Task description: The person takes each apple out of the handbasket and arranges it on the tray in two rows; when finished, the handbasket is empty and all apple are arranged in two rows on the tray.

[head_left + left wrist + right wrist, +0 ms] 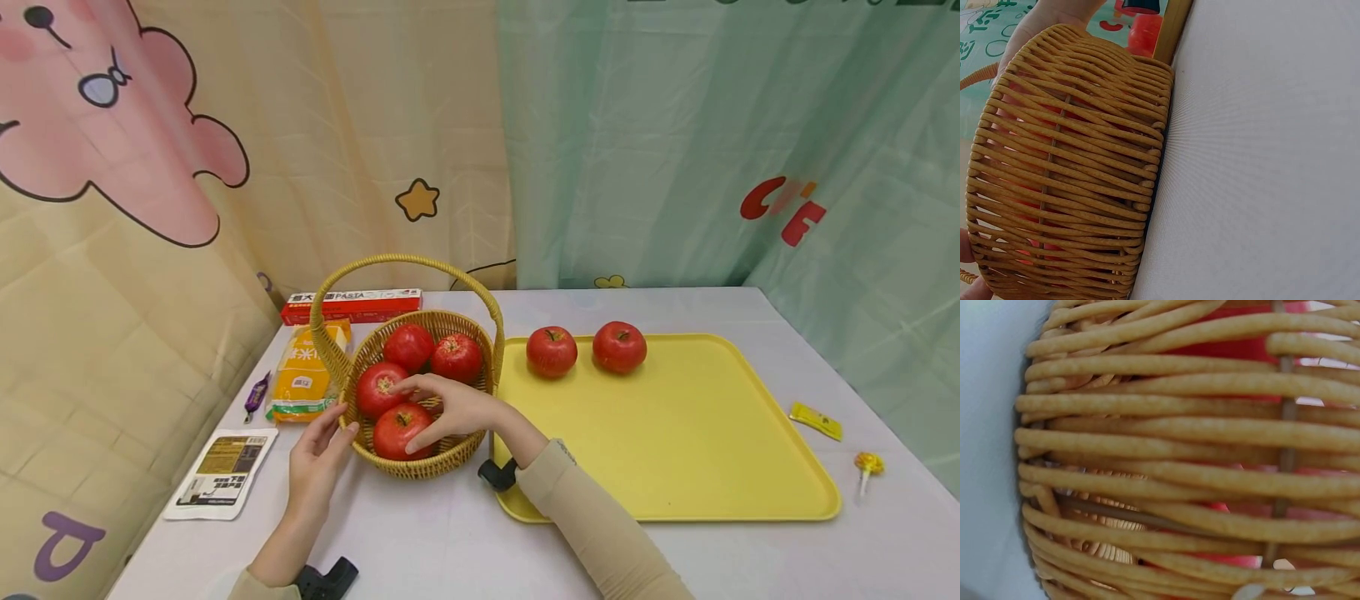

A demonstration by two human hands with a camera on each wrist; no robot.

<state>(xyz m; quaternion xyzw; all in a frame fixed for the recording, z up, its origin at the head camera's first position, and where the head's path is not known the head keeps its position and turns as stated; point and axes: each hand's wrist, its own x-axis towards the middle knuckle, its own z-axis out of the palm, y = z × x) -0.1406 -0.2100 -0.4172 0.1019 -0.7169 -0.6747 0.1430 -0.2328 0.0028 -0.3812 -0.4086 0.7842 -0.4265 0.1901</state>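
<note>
A woven basket (pixel 408 471) with a tall arched handle stands on the table and holds several red apples. My left hand (pixel 318 454) holds the basket's left rim between thumb and fingers; in the left wrist view its fingertips (pixel 979 290) show at the rim of the wickerwork (pixel 1066 169). Reaching over the right rim, my right hand (pixel 457 406) grips the front apple (pixel 397 427), thumb on its near side. Its fingers reach across toward the left apple (pixel 372 398). Basket weave (pixel 1179 444) fills the right wrist view and hides that hand.
Right of the basket lies a yellow tray (pixel 675 450) bearing two apples (pixel 551 354) at its back left. Around the basket's left are a pasta box (pixel 360 308), an orange food bag (pixel 303 375), a purple candy (pixel 257 396) and a white packet (pixel 225 475). A yellow-wrapped candy (pixel 816 421) and lollipop (pixel 868 463) lie far right.
</note>
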